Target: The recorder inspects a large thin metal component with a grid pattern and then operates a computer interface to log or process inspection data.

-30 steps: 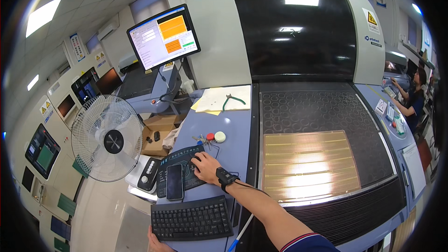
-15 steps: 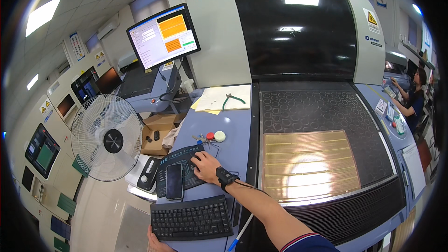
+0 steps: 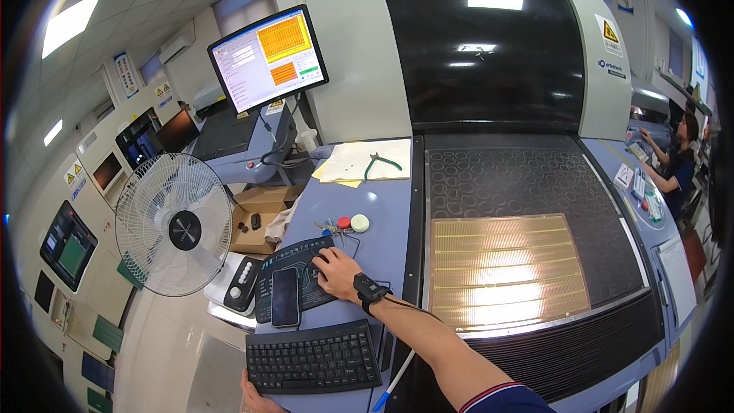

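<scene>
My right hand (image 3: pixel 337 273) rests over a dark computer mouse on the mouse pad (image 3: pixel 318 248), fingers curled on it and mostly covering it. A black band with a small device circles that wrist. Beside the mouse lies a dark phone (image 3: pixel 285 297), screen off. In front of both is a black keyboard (image 3: pixel 312 357). My left hand (image 3: pixel 258 398) grips the keyboard's lower left edge; most of its fingers are hidden underneath. A monitor (image 3: pixel 267 57) shows orange panel pictures. To the right, a gold-coloured patterned panel (image 3: pixel 508 268) lies flat on the machine's dark bed (image 3: pixel 520 180).
Green-handled pliers (image 3: pixel 381 163) lie on white sheets at the back. Keys (image 3: pixel 330 226) and round red and white pieces lie beyond the mouse pad. A standing fan (image 3: pixel 174 226) and an open cardboard box (image 3: pixel 256 233) are at left. Another person (image 3: pixel 677 164) works at far right.
The upper picture on the monitor has changed to a finely lined orange pattern with a yellow border. My hands hold nearly the same places; the fan has turned slightly.
</scene>
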